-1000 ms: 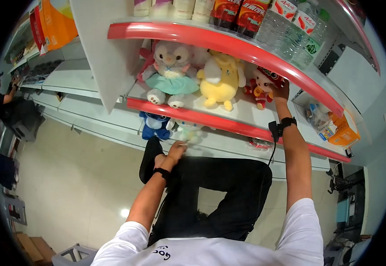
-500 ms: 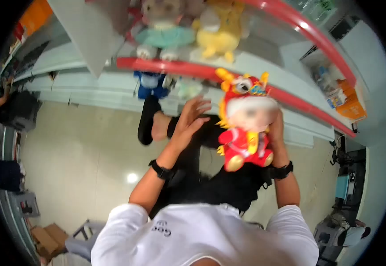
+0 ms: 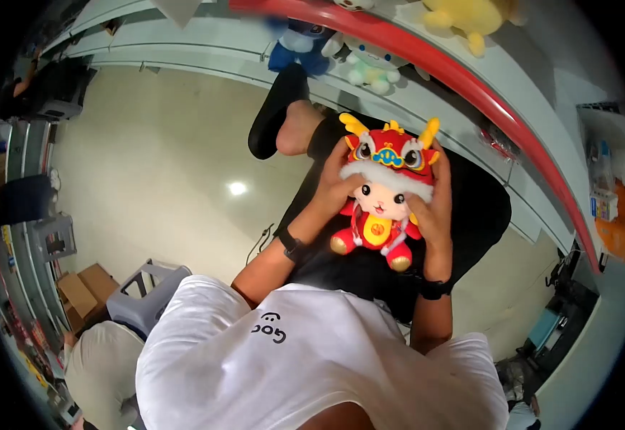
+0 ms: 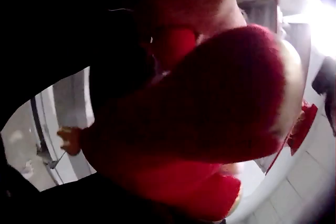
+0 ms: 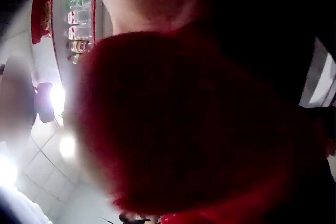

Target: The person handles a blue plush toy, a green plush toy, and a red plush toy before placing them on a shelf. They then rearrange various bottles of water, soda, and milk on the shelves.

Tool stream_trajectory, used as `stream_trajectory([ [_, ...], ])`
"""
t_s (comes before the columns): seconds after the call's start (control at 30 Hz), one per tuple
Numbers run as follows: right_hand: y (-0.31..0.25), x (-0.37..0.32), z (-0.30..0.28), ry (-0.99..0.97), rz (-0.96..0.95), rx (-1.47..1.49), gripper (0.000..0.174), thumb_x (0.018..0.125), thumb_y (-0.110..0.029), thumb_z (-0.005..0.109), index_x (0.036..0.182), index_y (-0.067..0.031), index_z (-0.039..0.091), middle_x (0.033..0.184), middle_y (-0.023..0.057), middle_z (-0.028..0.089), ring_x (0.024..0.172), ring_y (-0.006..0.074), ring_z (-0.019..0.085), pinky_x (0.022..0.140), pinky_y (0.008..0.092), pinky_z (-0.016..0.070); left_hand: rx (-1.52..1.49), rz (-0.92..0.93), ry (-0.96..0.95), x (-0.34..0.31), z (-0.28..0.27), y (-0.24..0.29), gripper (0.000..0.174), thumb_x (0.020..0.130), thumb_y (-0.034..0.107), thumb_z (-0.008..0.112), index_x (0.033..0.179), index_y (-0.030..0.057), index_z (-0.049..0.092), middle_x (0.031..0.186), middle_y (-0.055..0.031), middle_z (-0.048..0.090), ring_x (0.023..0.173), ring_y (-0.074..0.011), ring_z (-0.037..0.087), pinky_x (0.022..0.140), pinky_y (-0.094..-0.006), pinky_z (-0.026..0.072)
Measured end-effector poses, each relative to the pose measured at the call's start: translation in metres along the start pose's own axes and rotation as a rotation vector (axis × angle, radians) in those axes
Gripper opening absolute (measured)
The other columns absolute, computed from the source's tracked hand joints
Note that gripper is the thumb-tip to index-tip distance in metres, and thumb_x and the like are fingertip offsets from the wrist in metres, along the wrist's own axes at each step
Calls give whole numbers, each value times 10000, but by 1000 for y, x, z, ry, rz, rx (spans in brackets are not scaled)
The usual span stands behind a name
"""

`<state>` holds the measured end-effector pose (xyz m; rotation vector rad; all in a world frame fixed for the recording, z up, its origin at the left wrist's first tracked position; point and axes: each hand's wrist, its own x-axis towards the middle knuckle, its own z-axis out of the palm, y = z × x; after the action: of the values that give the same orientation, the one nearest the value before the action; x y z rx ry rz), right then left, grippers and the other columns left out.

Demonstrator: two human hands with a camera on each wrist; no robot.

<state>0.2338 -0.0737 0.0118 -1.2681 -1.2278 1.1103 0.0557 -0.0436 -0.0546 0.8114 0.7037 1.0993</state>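
A red plush toy (image 3: 378,195) with a dragon hood, yellow horns and white fur trim faces up above the person's lap. The left hand (image 3: 335,188) grips one side of its head, thumb on the cheek. On the other side the right hand (image 3: 436,211) holds the head, its thumb also by the face. Fingers behind the hood are partly hidden. In the left wrist view the toy's dark red body (image 4: 210,103) fills the middle, close to the left hand (image 4: 194,3). The right wrist view has the red plush (image 5: 173,124) below the right hand (image 5: 152,1).
Shelves with a red edge (image 3: 427,61) run across the top, holding a blue plush (image 3: 301,50), a pale plush (image 3: 371,66) and a yellow plush (image 3: 470,18). A grey stool (image 3: 144,294) and cardboard box (image 3: 86,294) stand at lower left, beside another person (image 3: 104,369).
The red toy came off the shelf in the right hand and moved down over the lap. The left hand rose and took hold of its other side. The head view has shifted.
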Motion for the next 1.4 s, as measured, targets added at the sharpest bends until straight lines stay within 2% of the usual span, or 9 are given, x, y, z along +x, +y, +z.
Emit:
stream_trajectory([
  [0.2,-49,25,-25,-84,-26,-11,1002,639,-252,749,1420,-21,165,1335,160,359,1205,251,424,1015,370,351,220,241,-121,30,25,32,535,774,178,650,1224,7,416,1036,-66,524,948,-131,499,831,-258,414],
  [0.37,-1,41,-35,136,109,206,508,870,-122,549,1323,28,372,1222,113,499,1119,177,476,960,301,376,-47,85,-22,56,39,-15,599,801,67,637,1329,6,360,1164,-87,520,1049,-157,503,904,-287,415],
  [0.47,2,43,-46,98,130,241,460,881,-105,538,1297,38,405,1187,99,525,1077,158,492,945,285,380,-89,227,-65,60,33,-29,663,779,-7,634,1365,11,323,1284,-109,455,1174,-187,445,982,-308,372],
  [0.63,-8,43,-28,139,-199,126,418,850,-6,543,1251,43,437,1219,187,528,1119,241,511,1007,350,360,-94,329,-198,62,35,-14,683,772,-19,622,1379,20,312,1377,-121,397,1240,-215,402,1024,-325,334],
  [0.93,4,39,-46,272,-157,214,255,763,70,499,1003,-9,463,1127,184,555,1017,200,532,931,309,398,13,429,-206,59,48,3,509,776,70,649,1220,37,404,1251,-120,450,1178,-216,434,989,-328,362],
  [1.07,5,32,-46,201,-223,256,312,686,85,473,980,-16,449,1064,166,560,950,181,529,900,282,401,-314,221,-212,47,49,14,483,784,60,645,1204,43,407,1148,-87,478,1112,-172,453,958,-283,353],
  [1.2,2,27,-32,197,-192,157,377,636,83,444,1004,5,475,947,101,532,860,149,505,823,240,402,98,287,-166,32,42,25,445,772,-21,609,1183,41,451,1019,-40,473,938,-123,470,852,-244,374],
  [1.3,9,14,-22,-43,-125,-27,258,670,120,453,891,6,523,877,50,494,829,116,487,761,208,391,313,172,-197,13,19,29,284,765,-13,637,1043,13,583,942,-36,525,904,-127,501,828,-238,389],
  [1.4,28,-12,-4,73,-133,80,246,694,138,458,887,-2,516,896,61,511,821,117,493,762,208,394,605,226,-276,10,-13,24,213,778,7,648,989,-2,622,958,-77,572,919,-161,535,830,-264,410],
])
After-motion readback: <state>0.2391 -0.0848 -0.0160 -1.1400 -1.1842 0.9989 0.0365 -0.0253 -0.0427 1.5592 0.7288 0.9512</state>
